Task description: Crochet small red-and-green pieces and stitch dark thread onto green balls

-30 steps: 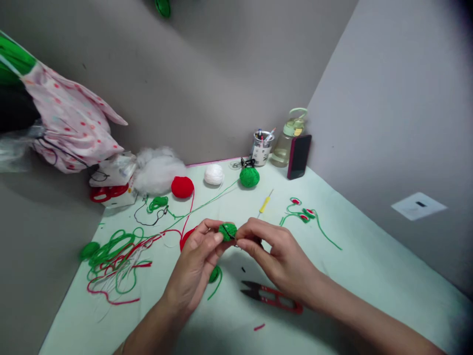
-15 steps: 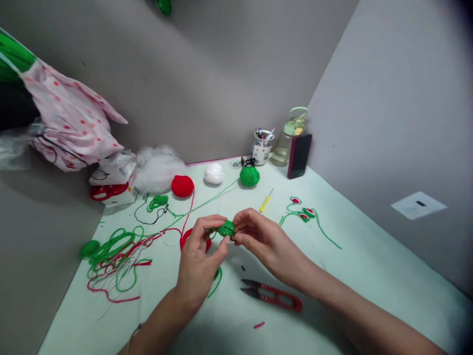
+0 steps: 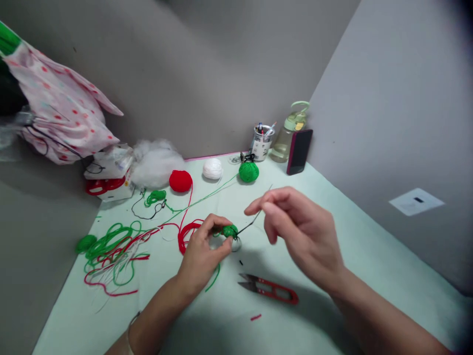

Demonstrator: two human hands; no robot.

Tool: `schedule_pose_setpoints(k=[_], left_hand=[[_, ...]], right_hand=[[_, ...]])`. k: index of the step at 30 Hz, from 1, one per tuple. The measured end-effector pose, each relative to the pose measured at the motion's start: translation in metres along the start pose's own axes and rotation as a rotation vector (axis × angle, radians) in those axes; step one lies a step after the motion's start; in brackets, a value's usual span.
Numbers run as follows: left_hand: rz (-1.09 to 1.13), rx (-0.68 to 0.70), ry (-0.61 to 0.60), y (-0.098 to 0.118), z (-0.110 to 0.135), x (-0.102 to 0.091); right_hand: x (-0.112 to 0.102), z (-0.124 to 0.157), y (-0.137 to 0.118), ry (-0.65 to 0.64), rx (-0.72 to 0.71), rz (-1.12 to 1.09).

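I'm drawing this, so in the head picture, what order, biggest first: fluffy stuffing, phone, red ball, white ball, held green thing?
1. Fluffy stuffing
2. Phone
3. Red ball and white ball: too alike to rank
4. Green thing in the left hand, partly covered

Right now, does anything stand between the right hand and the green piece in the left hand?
Nothing visible stands between the right hand and the green piece in the left hand, except a dark thread spanning the gap. The red-handled snips lie lower in the view, off that line.
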State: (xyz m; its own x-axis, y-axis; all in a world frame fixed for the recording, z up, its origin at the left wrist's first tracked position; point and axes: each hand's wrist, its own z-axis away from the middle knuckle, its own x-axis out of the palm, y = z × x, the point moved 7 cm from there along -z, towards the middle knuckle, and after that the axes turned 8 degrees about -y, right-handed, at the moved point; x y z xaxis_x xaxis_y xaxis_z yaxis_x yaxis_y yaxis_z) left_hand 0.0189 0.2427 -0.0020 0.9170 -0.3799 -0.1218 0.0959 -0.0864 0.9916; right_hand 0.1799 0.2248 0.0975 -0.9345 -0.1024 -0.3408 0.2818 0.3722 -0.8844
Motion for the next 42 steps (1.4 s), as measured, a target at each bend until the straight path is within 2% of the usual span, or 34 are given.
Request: schedule_pose_setpoints(k=[2,4,5,9,11,13,15,18,20,22,25,29,42], left_hand=[[0.008,-0.041,-0.053,-0.002,-0.001,0.003],[0.000,-0.068,-0.072,-0.003,-0.001,0.004],[-0.005,-0.078,-0.075,-0.004,-0.001,0.004],[0.032,-0.098,-0.096,-0.008,0.000,0.005],[0.107,-0.113,-0.116,-0.009,0.000,0.006],[0.177,-0.138,-0.131,-0.008,0.001,0.006],[0.218,-0.151,-0.128,-0.005,0.001,0.006],[0.261,-0.119,-0.088,0.004,0.001,0.002],[0.286,-0.101,-0.056,0.008,0.001,-0.001],[0.297,-0.100,-0.043,0.010,0.000,-0.002],[0.306,-0.097,-0.048,0.012,0.000,-0.003],[0.303,-0.084,-0.039,0.015,0.002,-0.003],[0.166,-0.104,-0.006,0.017,0.005,-0.004]], right_hand=[[-0.005,-0.003,0.008,-0.113,0.203,-0.238],[-0.015,-0.006,0.009,-0.169,0.289,-0.428],[-0.025,-0.008,0.007,-0.127,0.287,-0.501],[-0.075,-0.010,-0.001,0.263,0.151,-0.634],[-0.083,-0.008,-0.004,0.311,0.117,-0.568],[-0.079,-0.007,-0.006,0.243,0.093,-0.447],[-0.066,-0.006,-0.009,0.116,0.050,-0.264],[-0.041,-0.003,-0.016,-0.089,-0.086,0.111],[-0.024,-0.001,-0.019,-0.181,-0.195,0.355],[-0.011,0.001,-0.019,-0.226,-0.277,0.559],[0.001,0.001,-0.017,-0.240,-0.328,0.780],[0.008,0.003,-0.018,-0.241,-0.344,0.885],[0.014,0.007,-0.014,-0.308,-0.348,0.951]])
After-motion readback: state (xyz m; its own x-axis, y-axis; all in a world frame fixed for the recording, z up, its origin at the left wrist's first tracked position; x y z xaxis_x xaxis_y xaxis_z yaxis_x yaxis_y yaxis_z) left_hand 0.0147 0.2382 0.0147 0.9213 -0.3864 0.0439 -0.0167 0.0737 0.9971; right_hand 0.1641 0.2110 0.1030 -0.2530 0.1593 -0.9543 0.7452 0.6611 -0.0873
